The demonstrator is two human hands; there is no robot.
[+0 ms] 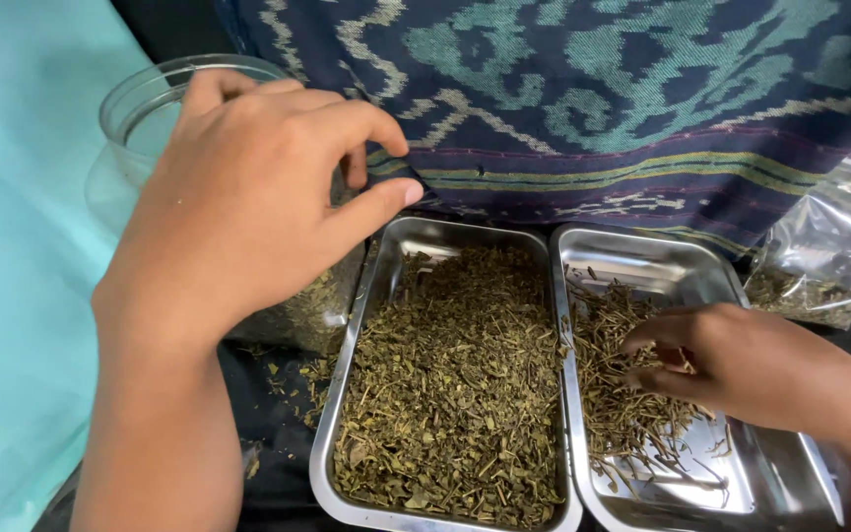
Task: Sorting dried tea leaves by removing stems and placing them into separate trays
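Leftmost, the glass jar point(150, 108) is covered by the left hand point(238, 197), fingers loosely spread, nothing gripped. Beside it, the leaf-filled tray point(366, 296) is untouched. Dried stems point(613, 394) are pinched by the right hand point(731, 365) in the second tray point(790, 473).

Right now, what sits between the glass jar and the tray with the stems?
Head view: the left steel tray, filled with crushed dried leaves, lies between the glass jar and the stem tray, touching the latter's rim.

Single head-worn view, looking steeply down, close over two metal trays point(366, 296)
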